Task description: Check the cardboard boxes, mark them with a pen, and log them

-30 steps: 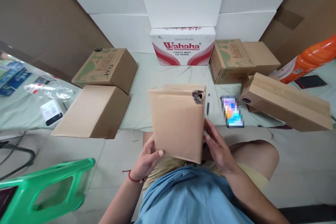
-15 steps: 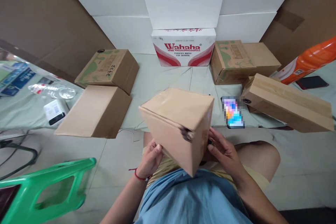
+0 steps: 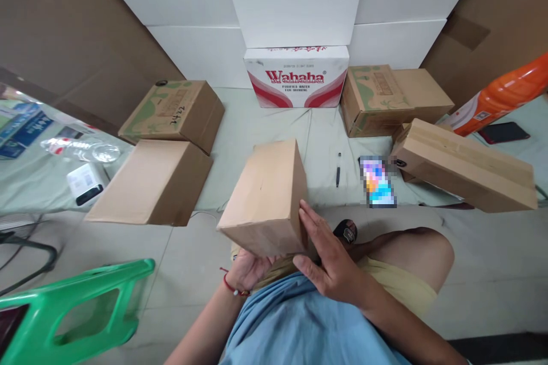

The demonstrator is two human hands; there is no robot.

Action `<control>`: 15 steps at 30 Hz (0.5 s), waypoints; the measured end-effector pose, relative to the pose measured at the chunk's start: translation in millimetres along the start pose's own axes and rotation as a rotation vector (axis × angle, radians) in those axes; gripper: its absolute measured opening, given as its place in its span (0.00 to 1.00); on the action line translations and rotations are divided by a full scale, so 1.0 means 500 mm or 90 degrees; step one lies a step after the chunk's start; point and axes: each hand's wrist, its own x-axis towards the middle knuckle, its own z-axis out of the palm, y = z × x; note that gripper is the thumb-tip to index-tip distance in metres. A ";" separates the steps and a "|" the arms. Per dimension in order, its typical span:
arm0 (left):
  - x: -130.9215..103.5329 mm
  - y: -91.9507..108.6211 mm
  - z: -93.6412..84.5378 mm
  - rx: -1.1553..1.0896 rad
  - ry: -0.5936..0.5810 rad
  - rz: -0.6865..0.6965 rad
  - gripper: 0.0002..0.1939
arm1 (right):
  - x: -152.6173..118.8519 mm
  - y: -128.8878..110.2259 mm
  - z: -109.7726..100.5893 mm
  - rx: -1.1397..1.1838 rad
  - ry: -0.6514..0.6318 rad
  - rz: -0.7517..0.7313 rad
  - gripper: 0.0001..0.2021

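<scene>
A plain brown cardboard box (image 3: 261,188) is held tilted over my lap, at the near edge of the cloth-covered table. My left hand (image 3: 250,271) supports it from below, palm up, with its fingertips hidden beneath the box. Against the box's right side lie the fingers of my right hand (image 3: 327,256), while the thumb is apart from them by the lower near corner. A black pen (image 3: 338,171) lies on the cloth to the right of the box. Further right is a phone (image 3: 379,182) with a pixelated screen.
Cardboard boxes stand at left (image 3: 154,182) and right (image 3: 466,165). A white Wahaha carton (image 3: 297,80) is against the back panel. An orange bottle (image 3: 500,94) leans at right; a plastic bottle (image 3: 85,149) lies at left. A green stool (image 3: 85,291) stands on the floor.
The box has turned and shifted left, so its torn, dark-marked corner no longer shows. My left hand has moved underneath it, and my right hand has moved left with it. The pen is uncovered.
</scene>
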 end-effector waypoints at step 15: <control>-0.012 0.179 0.178 0.243 0.088 0.043 0.35 | 0.069 0.007 -0.029 0.358 0.170 0.185 0.48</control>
